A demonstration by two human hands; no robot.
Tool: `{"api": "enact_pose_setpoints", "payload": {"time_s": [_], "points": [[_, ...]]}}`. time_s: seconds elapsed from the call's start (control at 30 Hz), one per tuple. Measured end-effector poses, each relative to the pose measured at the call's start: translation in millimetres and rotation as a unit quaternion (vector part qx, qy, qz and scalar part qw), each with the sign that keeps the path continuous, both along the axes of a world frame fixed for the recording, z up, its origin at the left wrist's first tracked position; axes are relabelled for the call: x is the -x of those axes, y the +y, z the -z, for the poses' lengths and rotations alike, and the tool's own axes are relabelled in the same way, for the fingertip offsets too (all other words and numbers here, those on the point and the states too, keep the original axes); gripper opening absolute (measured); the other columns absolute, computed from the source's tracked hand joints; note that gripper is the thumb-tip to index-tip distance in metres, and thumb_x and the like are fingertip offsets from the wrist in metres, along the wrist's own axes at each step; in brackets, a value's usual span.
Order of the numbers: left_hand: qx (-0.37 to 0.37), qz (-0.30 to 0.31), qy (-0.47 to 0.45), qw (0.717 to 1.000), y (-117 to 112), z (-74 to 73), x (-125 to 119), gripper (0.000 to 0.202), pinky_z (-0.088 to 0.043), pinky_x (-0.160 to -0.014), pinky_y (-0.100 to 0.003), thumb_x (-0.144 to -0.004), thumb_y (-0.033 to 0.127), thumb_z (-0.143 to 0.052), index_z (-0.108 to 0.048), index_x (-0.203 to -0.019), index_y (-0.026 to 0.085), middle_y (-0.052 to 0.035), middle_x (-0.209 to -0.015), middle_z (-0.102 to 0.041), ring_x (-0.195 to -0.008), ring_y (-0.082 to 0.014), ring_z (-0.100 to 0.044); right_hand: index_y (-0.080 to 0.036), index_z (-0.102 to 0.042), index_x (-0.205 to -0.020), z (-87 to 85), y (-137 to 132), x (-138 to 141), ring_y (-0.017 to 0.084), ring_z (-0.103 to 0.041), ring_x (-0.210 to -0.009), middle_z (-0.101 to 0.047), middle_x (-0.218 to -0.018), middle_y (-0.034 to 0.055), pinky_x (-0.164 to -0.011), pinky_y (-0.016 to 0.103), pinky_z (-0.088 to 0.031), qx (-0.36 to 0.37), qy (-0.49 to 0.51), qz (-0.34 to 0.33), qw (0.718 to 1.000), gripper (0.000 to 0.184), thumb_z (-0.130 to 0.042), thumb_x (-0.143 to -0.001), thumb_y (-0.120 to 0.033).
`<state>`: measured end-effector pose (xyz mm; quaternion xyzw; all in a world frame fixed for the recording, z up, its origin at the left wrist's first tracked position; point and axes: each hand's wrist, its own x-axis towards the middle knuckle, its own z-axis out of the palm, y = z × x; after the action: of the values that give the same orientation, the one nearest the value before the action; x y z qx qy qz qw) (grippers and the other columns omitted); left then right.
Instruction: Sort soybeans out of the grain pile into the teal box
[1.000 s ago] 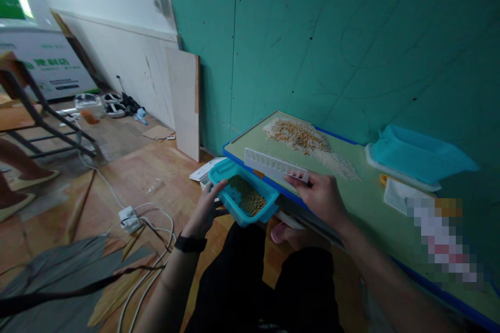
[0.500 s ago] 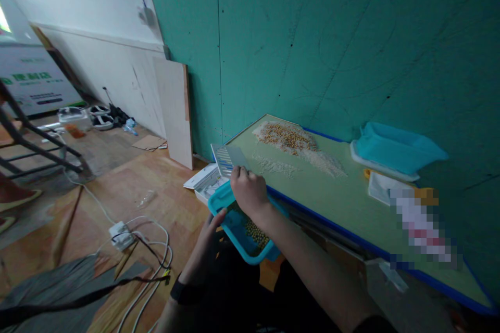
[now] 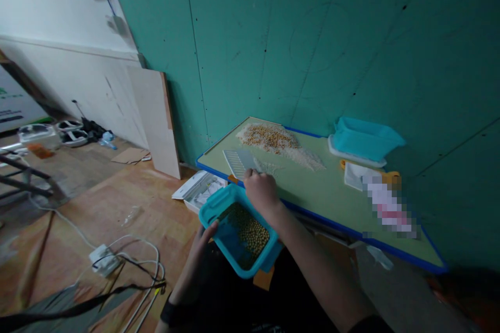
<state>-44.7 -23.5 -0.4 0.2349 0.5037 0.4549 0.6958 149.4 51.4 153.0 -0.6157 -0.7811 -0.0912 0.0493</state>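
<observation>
A blue plastic container rests at my lap below the table edge, with yellowish beans inside. My left hand grips its left rim, thumb over the edge. My right hand is closed on a pale, flat slotted scraper, whose handle is hidden in the fist. Over the near left edge of the table, the scraper's slotted end points away from me. Beyond it, a pile of white grains mixed with yellow beans lies on the table, with loose white grains trailing right.
The pale green table has a blue edge and stands against a green wall. On it are another blue container and a white-and-pink packet, partly pixelated. An open white box sits at the left. Cables and a power strip lie on the floor.
My right hand and the scraper have moved from over the container towards the table, uncovering more of the beans inside. The view has turned slightly right. My left hand still holds the container.
</observation>
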Motion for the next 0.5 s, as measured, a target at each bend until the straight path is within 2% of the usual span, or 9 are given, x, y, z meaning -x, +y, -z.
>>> {"api": "enact_pose_setpoints", "payload": {"time_s": [0.13, 0.3, 0.5], "points": [[0.008, -0.023, 0.007, 1.000, -1.0, 2.8, -4.1, 0.085, -0.063, -0.063, -0.030, -0.093, 0.062, -0.091, -0.062, -0.164, 0.027, -0.0126, -0.113, -0.089, -0.101, -0.0337, -0.089, -0.009, -0.080, -0.131, 3.6, -23.8, -47.5, 0.028, -0.089, -0.103, -0.088, -0.123, 0.0246, -0.080, 0.029, -0.064, 0.010, -0.016, 0.031, 0.999, 0.039, -0.051, -0.106, -0.002], [0.025, -0.016, 0.008, 1.000, -0.2, -0.1, -5.4, 0.082, -0.067, -0.066, -0.035, -0.093, 0.061, -0.090, -0.063, -0.165, 0.031, -0.0127, -0.120, -0.090, -0.102, -0.0363, -0.089, -0.016, -0.080, -0.140, 15.1, -37.8, -109.8, 0.025, -0.088, -0.112, -0.087, -0.134, 0.0180, -0.088, 0.027, -0.063, -0.011, -0.008, 0.046, 0.999, 0.045, -0.056, -0.104, -0.004], [0.030, -0.024, -0.004, 0.999, 4.6, 8.0, -8.8, 0.088, -0.067, -0.067, -0.035, -0.093, 0.058, -0.090, -0.057, -0.169, 0.031, -0.0107, -0.117, -0.090, -0.101, -0.0359, -0.090, -0.022, -0.087, -0.136, 24.1, -36.3, -172.1, 0.025, -0.090, -0.107, -0.091, -0.123, 0.0106, -0.097, 0.030, -0.068, -0.053, 0.049, 0.077, 0.994, 0.055, -0.062, -0.094, 0.001]]}}
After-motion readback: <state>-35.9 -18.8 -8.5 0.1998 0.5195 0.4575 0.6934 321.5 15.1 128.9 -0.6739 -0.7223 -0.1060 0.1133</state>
